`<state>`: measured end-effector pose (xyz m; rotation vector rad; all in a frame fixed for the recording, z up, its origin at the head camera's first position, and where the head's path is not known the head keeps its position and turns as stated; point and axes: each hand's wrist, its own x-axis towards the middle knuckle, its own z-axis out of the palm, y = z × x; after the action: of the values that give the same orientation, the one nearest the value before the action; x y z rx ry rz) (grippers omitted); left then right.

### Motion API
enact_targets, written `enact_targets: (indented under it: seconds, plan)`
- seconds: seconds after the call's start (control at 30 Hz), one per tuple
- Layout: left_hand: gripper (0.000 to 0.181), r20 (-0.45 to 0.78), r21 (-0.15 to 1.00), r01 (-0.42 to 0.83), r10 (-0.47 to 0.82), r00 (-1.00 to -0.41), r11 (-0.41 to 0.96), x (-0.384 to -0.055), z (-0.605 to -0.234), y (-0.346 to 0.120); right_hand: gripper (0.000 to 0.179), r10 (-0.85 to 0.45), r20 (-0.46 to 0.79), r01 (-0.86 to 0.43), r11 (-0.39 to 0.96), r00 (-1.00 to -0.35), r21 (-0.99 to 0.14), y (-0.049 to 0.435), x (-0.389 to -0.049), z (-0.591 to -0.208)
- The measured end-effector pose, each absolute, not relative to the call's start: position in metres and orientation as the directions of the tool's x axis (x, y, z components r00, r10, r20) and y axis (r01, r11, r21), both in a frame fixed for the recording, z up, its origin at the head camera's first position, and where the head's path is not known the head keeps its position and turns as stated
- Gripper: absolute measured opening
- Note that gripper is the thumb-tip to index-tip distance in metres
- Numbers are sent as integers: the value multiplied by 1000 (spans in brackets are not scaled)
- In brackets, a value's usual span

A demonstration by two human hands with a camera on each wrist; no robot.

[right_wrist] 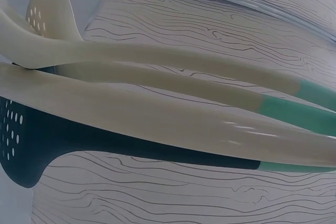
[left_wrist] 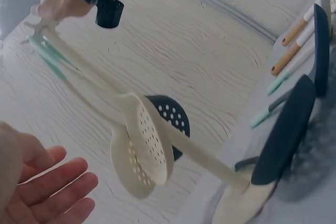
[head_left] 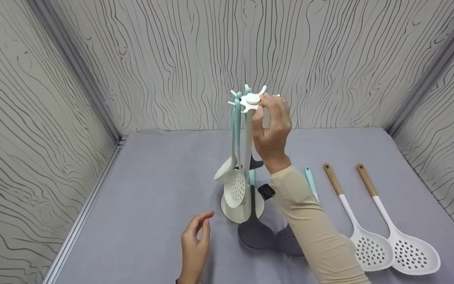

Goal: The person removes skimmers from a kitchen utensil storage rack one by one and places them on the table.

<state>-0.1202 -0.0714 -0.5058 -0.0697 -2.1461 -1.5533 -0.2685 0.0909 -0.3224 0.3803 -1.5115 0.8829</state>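
Observation:
A white utensil stand (head_left: pixel 248 138) with a round base and a hooked top stands mid-table. My right hand (head_left: pixel 273 128) is at its top, thumb and fingers pinching the edge of the hooked top. From the hooks hang a white slotted spoon (head_left: pixel 235 190), a second pale slotted utensil (head_left: pixel 224 169) and a dark slotted utensil (left_wrist: pixel 170 116) behind, all with mint handle ends. My left hand (head_left: pixel 196 241) is held left of the base with loosely bent fingers and holds nothing. In the left wrist view, its fingers (left_wrist: pixel 58 182) are apart from the hanging utensils.
A dark utensil (head_left: pixel 255 234) lies right in front of the base, beside a dark slotted one (head_left: pixel 289 240) partly under my right sleeve. Two white skimmers (head_left: pixel 372 250) with wooden handles lie to the right. Patterned panels (head_left: pixel 187 59) wall in the table.

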Motion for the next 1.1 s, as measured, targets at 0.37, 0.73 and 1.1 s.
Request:
enact_targets:
  seconds: [0.37,0.73,1.1]
  plan:
    - [23,453,867,389,-168,-875,310,-139,-490,-51,8,265,962,-692,683,-63,-233,89,-277,-322]
    - [27,540,832,504,-128,-832,232,-168,-473,-39,6,276,960,-690,684,-56,-237,87,-278,-322]
    - [25,494,861,463,-128,-860,210,-160,-486,-41,6,285,956,-680,687,-72,-256,87,-277,-322]
